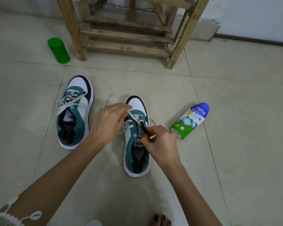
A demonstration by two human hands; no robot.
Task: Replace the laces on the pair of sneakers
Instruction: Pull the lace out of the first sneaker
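Right sneaker (136,144) sits on the floor (235,160) dead centre, toe pointing away, white lace (132,115) half worked through the lower eyelets. Left hand (108,121) has its grip pinched shut on a strand of that lace, pulling it up and across the toe. Right hand (160,142) has its grip clamped on a small dark tool (145,128) with an orange end, tip poking in at the lace crossings — scissors or a pick, I can't tell which. Looks like the lace is being worked at the eyelets, whether coming out or going in isn't clear. Next move calls for keeping that strand taut so the tool tip meets only lace, not the upper. Left sneaker (75,111) waits just beside, loosely laced, ends untied. Further out, a powder bottle (190,120) lies on its side to the right, a green can (58,50) stands far left by a wooden rack (129,30).
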